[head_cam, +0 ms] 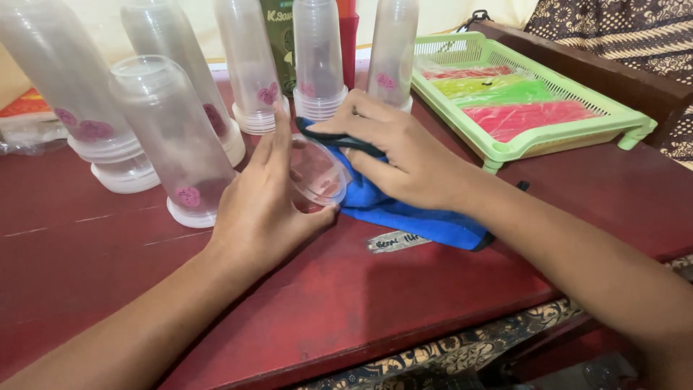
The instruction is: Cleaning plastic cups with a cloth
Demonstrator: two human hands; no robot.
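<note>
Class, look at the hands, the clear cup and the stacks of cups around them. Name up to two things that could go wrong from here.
1. The left hand holds a thin clear cup while the right hand presses a blue cloth against it; a hard squeeze might crack or dent it.
2. Tall upside-down cup stacks stand close beside the left hand; a nudge could topple them across the red table.

green tray (505, 153), stacked cups (166, 130) — red table (346, 303)
</note>
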